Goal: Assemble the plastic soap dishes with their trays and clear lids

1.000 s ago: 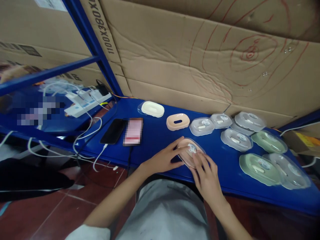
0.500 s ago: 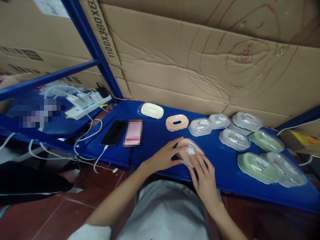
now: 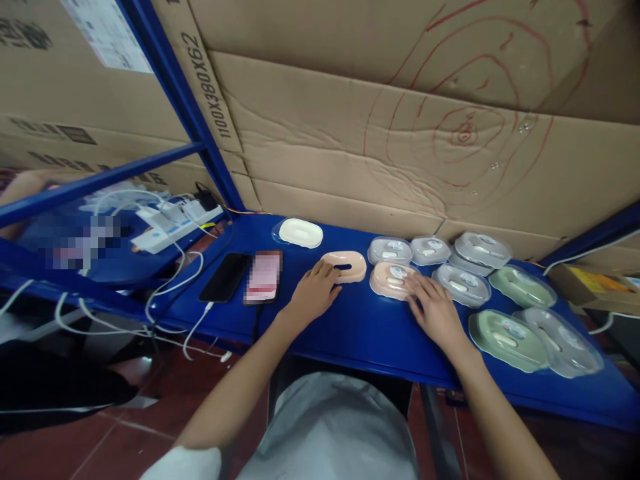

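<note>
My left hand [image 3: 315, 291] has its fingers over the left end of a peach oval plastic piece with a dark slot [image 3: 354, 272], thumb at its front edge. Resting its fingers on the right end of a peach oval plastic box [image 3: 387, 283] is my right hand [image 3: 434, 308], fingers stretched out. That box has a clear cover and a round label. Behind it sits a clear-covered grey box [image 3: 380, 245]. A cream oval dish [image 3: 301, 233] lies farther back on a clear cover.
Several more grey boxes [image 3: 463, 283] and green boxes [image 3: 510, 347] crowd the right of the blue table [image 3: 345, 347]. Two phones lie at left, one black [image 3: 223, 277]. A power strip [image 3: 173, 230] with white cables is beyond them. Cardboard [image 3: 325, 167] stands behind.
The peach box went from between both hands near the table's front edge to a spot before the grey boxes. My left hand left it and moved to the slotted peach piece.
</note>
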A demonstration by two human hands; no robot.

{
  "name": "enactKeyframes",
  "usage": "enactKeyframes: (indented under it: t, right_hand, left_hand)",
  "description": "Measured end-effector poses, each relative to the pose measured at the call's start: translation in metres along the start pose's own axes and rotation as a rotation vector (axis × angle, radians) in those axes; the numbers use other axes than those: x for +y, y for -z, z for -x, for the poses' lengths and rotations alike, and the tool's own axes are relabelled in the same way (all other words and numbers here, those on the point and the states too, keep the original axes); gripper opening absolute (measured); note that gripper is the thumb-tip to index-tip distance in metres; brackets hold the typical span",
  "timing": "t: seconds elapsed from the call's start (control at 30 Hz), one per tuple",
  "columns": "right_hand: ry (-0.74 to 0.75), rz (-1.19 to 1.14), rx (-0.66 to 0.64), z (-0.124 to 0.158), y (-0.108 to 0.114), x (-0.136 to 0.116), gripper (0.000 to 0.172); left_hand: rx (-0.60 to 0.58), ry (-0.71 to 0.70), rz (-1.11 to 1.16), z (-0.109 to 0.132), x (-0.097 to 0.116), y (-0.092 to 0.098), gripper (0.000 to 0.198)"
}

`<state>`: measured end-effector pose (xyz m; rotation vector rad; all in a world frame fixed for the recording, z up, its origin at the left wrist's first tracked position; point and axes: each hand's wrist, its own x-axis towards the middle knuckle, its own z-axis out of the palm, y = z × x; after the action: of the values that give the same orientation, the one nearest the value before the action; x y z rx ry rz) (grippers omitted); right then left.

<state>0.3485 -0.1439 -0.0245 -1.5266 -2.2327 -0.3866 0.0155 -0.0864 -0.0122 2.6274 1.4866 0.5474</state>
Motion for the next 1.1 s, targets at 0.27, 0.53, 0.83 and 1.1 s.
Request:
enactKeyframes:
  t: [0.27,0.53,0.83,1.1]
  right_hand:
    - [0.190,-0.143,-0.026,-0.058,-0.011,-0.021,0.054]
    - [0.443,-0.461,-0.187,-0.038,-0.010,-0.065,0.036]
    - [0.293,-0.368,-0.060,-0.040,-0.013,-0.055,0.029]
    - [0.196,-0.356,0.024,-0.039,-0.013,-0.062,0.031]
  left_hand:
    - [0.049,-0.173,0.166,0.051,0.015,0.001,0.019]
    - [0.027,-0.018,0.058,-0.019,-0.038,0.033,0.040]
    - [-0.071,0.105,-0.170,-0.048,-0.069,0.029,0.025]
    - [-0.059,-0.132,0.034,0.057,0.022,0.000,0.030]
